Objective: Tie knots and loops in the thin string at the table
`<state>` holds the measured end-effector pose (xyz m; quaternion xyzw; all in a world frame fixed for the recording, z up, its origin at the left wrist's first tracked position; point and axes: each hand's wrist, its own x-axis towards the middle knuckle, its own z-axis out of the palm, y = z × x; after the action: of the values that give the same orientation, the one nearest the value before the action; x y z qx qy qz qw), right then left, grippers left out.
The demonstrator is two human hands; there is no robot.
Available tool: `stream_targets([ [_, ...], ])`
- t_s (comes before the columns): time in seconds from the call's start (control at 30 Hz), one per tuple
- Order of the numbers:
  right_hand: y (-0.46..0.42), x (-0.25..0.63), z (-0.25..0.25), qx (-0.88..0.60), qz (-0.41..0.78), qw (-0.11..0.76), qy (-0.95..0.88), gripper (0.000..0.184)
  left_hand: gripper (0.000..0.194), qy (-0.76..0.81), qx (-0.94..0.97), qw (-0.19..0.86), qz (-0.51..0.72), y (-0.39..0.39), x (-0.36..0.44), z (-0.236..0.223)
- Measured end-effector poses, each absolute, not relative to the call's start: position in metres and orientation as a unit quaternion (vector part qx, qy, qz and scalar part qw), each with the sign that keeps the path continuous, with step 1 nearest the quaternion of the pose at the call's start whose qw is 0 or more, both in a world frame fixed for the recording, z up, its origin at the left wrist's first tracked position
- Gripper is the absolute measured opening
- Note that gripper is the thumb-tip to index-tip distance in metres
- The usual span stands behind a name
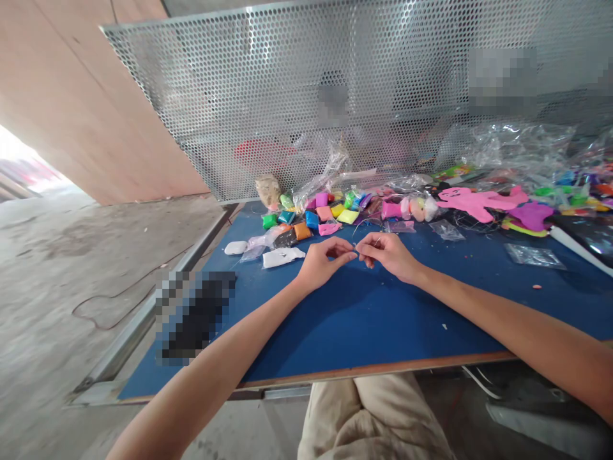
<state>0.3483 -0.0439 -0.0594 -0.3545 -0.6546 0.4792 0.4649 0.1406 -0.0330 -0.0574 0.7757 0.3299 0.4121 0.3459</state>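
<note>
Above the middle of the blue table [325, 332], my two hands meet fingertip to fingertip. My left hand [326, 260] is closed in a pinch, thumb against fingers. My right hand [387, 254] pinches too, its fingers curled in. A thin thread [360, 229] arcs up from between the fingertips; its ends are hidden. Just behind the hands lie small bright packets, among them a pink packet [329, 228], a yellow packet [348, 216] and a blue packet [311, 220]. A white packet [282, 257] rests left of my left hand.
A perforated metal panel [287, 76] rises behind the table. Plastic bags, a pink cut-out figure [472, 201] and a purple piece [531, 216] crowd the back right. A flat clear bag [534, 255] lies at right. A pixelated dark object [198, 316] is at the left edge.
</note>
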Motion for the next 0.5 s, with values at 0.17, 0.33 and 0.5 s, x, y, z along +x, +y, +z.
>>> stream_targets([
  [0.17, -0.046, 0.349, -0.057, -0.34, 0.476, 0.477, -0.656, 0.021, 0.043, 0.338, 0.837, 0.197, 0.383, -0.039, 0.138, -0.05],
  [0.33, -0.047, 0.349, -0.055, -0.335, 0.473, 0.473, -0.663, 0.023, 0.049, 0.333, 0.851, 0.103, 0.392, -0.044, 0.137, -0.046],
  [0.5, -0.047, 0.35, -0.055, -0.346, 0.454, 0.467, -0.676, 0.025, 0.051, 0.33, 0.863, 0.096, 0.37, -0.048, 0.139, -0.045],
])
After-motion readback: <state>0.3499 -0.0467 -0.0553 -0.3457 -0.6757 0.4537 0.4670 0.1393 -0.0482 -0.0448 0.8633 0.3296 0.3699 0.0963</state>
